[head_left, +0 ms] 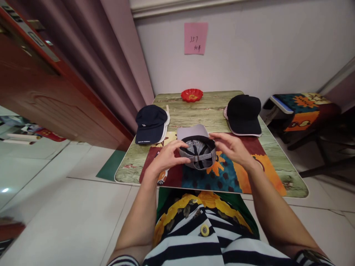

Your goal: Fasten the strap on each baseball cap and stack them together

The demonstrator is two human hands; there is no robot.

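Observation:
A grey baseball cap (pixel 199 162) lies upside down on the table in front of me, its brim pointing away and its inside and back strap showing. My left hand (pixel 170 157) is at the cap's left side, thumb and fingers curled over its edge. On the opposite side, my right hand (pixel 233 147) has its fingers stretched out, their tips at the cap's edge near the brim. A navy cap (pixel 151 123) with a white one partly under it rests to the left. To the right is a black cap (pixel 244 114), covering most of a pale pink one.
The wood-patterned table (pixel 166 99) carries a colourful cloth (pixel 222 181) along its front. At the back sits a red scalloped dish (pixel 192 95). A pink note (pixel 195 38) is stuck on the wall. A wooden door (pixel 69 92) stands left; a stool (pixel 305 107) stands right.

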